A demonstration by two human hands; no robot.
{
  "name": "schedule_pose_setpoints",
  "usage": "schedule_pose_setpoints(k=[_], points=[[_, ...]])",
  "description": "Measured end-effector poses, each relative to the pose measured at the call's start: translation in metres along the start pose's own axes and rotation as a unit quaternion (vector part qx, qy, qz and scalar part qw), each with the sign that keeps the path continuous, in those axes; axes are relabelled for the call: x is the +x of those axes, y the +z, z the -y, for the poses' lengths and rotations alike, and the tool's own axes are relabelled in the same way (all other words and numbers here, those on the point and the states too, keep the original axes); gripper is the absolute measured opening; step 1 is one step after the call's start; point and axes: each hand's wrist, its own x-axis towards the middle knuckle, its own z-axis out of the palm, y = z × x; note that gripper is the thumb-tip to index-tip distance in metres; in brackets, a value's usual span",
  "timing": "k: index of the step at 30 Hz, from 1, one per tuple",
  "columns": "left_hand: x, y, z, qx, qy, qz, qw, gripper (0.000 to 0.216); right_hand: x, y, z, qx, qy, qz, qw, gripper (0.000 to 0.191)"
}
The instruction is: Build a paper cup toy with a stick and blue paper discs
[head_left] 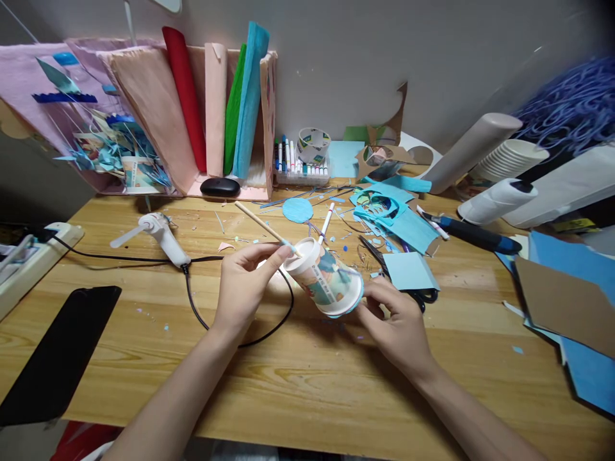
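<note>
A printed paper cup [331, 282] is held tilted above the table, its base toward the upper left and its wide mouth toward the lower right. From the base sticks out a wooden stick [259, 223] with a light blue part near the cup. My left hand [247, 282] is closed, thumb and fingers pinching at the cup's base beside the stick. Blue paper edges the mouth, where my right hand [396, 320] grips the rim with thumb and fingertips. Just behind the cup lies a white marker [327, 221].
A white corded tool like a glue gun [166, 240] lies left, beyond a black phone-like slab [62, 352]. Blue paper scraps [413, 224], scissors [372, 250] and a utility knife [473, 234] lie behind and right. A pink box [148, 121] holds coloured paper rolls.
</note>
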Motion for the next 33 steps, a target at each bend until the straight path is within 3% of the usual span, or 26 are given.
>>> schedule_pose_setpoints(k=[8,15,22,33], points=[[-0.0012,-0.0008,0.0024,-0.016,0.012,0.000,1.000,0.015,-0.0011,-0.0011,0.0008,-0.009,-0.035,-0.034,0.999,0.014],[-0.0036,-0.0017,0.0015,-0.043,0.032,0.029,0.998,0.014,0.0004,-0.0016,0.0018,-0.010,-0.075,0.016,0.997,0.017],[-0.0050,-0.0015,-0.0006,-0.027,0.047,0.058,0.997,0.012,-0.0004,-0.0023,0.0037,-0.027,-0.100,-0.029,0.994,0.016],[-0.0074,0.0036,-0.0005,-0.018,0.038,0.040,0.998,0.017,-0.0026,-0.0027,0.0035,-0.054,-0.138,-0.064,0.987,0.017]])
